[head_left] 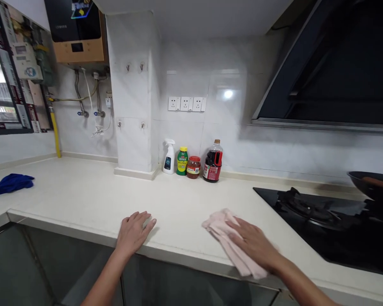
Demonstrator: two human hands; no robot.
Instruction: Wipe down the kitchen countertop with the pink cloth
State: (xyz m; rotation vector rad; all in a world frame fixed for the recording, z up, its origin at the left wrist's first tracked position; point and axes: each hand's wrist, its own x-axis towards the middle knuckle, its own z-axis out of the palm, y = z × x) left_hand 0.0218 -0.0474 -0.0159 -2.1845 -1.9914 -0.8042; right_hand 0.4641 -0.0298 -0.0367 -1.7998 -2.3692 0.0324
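Observation:
A pale pink cloth lies bunched on the white countertop, one end hanging over the front edge. My right hand presses down on it, gripping it under the fingers; the fingertips are slightly smeared by motion. To the left, my left hand is at the counter's front edge, thumb apart from the fingers, holding nothing.
Against the back wall stand a white spray bottle, a green bottle, a jar and a dark sauce bottle. On the right is a black gas stove with a wok. A blue cloth lies far left.

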